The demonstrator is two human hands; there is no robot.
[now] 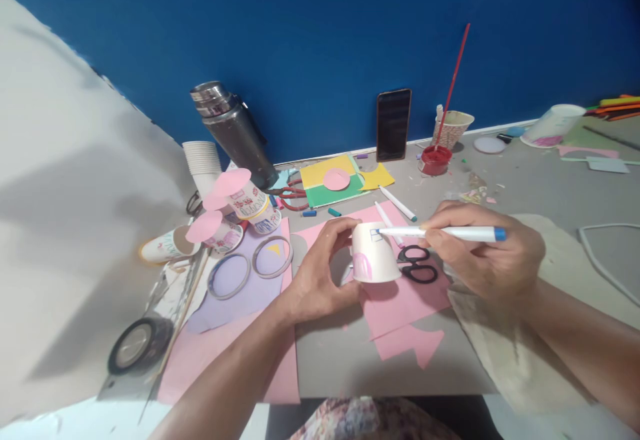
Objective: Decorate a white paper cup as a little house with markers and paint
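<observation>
My left hand (pixel 323 267) is wrapped round the side of a white paper cup (pixel 377 257), held with its narrow end up. A pink shape is coloured near the cup's rim, and a small blue window-like drawing shows higher up. Between the fingers of my right hand (pixel 485 253) is a white felt-tip pen (pixel 450 233) with a blue end, its tip at the blue drawing. Black-handled scissors (pixel 419 265) lie just right of the cup on pink paper (pixel 400 313). Two more white felt-tip pens lie behind the cup, one of them (pixel 399 203) with a blue end.
Decorated cups with pink discs (pixel 235 183) stand at the left by stacked cups (pixel 201 157) and a dark flask (pixel 240 137). Two grey rings (pixel 229 277) lie on purple paper. A phone (pixel 393 125) leans on the blue wall, near a red pot (pixel 435 160) holding a stick.
</observation>
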